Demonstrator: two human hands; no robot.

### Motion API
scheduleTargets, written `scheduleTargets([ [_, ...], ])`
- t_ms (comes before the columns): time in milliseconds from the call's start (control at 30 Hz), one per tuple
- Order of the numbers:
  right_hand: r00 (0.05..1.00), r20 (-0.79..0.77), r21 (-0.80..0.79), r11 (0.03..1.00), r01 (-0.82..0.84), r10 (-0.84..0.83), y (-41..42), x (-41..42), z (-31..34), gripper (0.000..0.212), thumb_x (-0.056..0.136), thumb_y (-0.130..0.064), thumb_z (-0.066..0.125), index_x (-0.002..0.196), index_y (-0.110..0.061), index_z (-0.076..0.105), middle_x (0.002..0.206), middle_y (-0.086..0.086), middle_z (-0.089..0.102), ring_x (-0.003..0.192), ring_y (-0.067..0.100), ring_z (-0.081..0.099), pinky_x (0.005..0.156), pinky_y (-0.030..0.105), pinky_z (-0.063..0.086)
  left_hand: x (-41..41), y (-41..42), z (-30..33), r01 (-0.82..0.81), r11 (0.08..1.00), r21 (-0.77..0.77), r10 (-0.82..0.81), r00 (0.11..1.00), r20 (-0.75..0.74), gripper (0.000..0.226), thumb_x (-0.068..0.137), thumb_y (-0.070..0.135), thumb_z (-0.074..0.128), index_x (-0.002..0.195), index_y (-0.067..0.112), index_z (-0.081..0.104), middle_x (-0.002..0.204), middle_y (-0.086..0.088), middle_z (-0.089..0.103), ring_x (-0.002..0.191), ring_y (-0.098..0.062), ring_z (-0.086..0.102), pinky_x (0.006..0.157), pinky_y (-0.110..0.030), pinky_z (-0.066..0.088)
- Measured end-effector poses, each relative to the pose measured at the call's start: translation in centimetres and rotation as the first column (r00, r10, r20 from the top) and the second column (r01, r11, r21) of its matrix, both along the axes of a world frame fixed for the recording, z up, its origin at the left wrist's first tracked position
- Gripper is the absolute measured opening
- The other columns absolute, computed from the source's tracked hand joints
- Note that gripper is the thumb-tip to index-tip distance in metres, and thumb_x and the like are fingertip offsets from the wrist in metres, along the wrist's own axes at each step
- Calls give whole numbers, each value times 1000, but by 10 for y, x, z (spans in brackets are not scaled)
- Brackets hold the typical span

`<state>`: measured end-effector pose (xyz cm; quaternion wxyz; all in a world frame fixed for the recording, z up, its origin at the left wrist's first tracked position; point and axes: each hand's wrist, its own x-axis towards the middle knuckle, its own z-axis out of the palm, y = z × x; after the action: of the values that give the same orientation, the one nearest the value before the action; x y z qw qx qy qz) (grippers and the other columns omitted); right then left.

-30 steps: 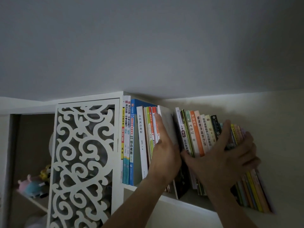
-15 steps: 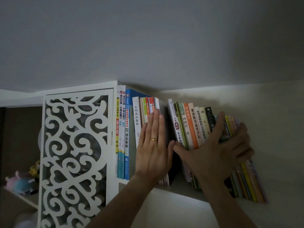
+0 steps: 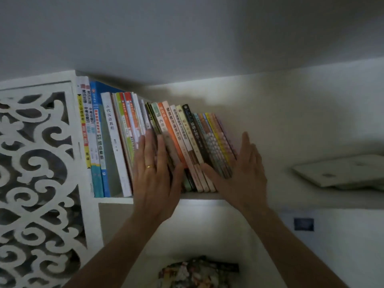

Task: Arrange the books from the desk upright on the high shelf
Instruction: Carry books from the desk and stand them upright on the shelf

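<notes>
glossy thin books (image 3: 176, 142) between flat hands.

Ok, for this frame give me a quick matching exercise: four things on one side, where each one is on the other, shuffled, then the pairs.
Things:
1. left hand
2. right hand
3. blue book
4. flat pale object

Places:
A. lying on the shelf far right of the row
B. palm on spines mid-row
C. upright near the lattice panel
D. at the row's right end

Pairs: 1-B, 2-D, 3-C, 4-A
</notes>
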<state>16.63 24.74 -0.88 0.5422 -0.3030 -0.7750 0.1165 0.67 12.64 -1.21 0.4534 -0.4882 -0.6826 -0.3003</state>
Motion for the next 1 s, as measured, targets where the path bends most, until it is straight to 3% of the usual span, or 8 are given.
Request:
scheduleTargets([
  [133, 992, 87, 57, 994, 91, -96, 18, 57, -10, 64, 98, -57, 51, 148, -19, 41, 138, 7, 54, 127, 29, 50, 99, 41, 43, 75, 37, -9, 244, 970, 6, -240, 959, -151, 62, 105, 30, 44, 155, -4, 33, 165, -25, 24, 155, -40, 19, 123, -59, 21],
  [233, 980, 107, 144, 978, 152, -168, 31, 109, -4, 42, 100, -36, 51, 140, -21, 50, 130, 4, 59, 121, 28, 54, 95, 43, 48, 128, 70, -7, 370, 928, -44, -373, 919, -131, 55, 105, 34, 44, 148, -1, 47, 153, -21, 47, 146, -38, 39, 120, -54, 31],
  [367, 966, 105, 158, 963, 220, -238, 59, 197, 0, 39, 99, -21, 53, 138, -23, 52, 130, -2, 59, 120, 20, 53, 92, 37, 49, 197, 121, -5, 512, 844, -161, -517, 856, 14, 56, 102, 51, 44, 144, 15, 52, 143, -7, 57, 130, -28, 54, 109, -44, 44],
  [500, 924, 127, 197, 922, 332, -360, 97, 292, 8, 48, 89, -11, 57, 135, -25, 55, 128, -2, 60, 119, 21, 53, 90, 36, 46, 256, 176, 6, 509, 808, -295, -507, 857, 92, 70, 89, 76, 37, 136, 28, 56, 134, 4, 61, 114, -25, 63, 91, -40, 52],
  [667, 808, 280, 95, 853, 513, -518, 162, 412, 24, 65, 82, -19, 69, 143, -28, 48, 135, 1, 56, 123, 26, 51, 99, 40, 45, 294, 223, 19, 456, 795, -399, -400, 890, 221, 90, 73, 91, 23, 143, 40, 46, 145, 9, 52, 127, -19, 53, 99, -41, 46],
  [833, 728, 507, 74, 864, 498, -462, 223, 463, 20, 66, 81, -16, 70, 142, -31, 48, 134, -2, 60, 118, 24, 57, 95, 37, 48, 292, 237, 14, 391, 723, -569, -255, 917, 305, 113, 54, 106, 5, 149, 50, 30, 154, 15, 40, 137, -14, 42, 107, -40, 41],
  [900, 702, 575, 111, 891, 441, -419, 238, 467, 19, 65, 82, -13, 68, 141, -33, 51, 133, -4, 61, 114, 23, 59, 93, 37, 51, 291, 234, 15, 392, 738, -549, -244, 914, 324, 107, 59, 106, 12, 148, 50, 31, 153, 18, 40, 137, -12, 42, 108, -38, 41],
  [1000, 721, 610, 138, 940, 312, -329, 254, 473, 25, 63, 85, -7, 67, 142, -32, 55, 133, -3, 64, 106, 20, 63, 90, 35, 54, 294, 232, 14, 397, 751, -528, -238, 908, 345, 76, 82, 87, 42, 147, 48, 36, 150, 18, 43, 135, -11, 44, 106, -35, 40],
])
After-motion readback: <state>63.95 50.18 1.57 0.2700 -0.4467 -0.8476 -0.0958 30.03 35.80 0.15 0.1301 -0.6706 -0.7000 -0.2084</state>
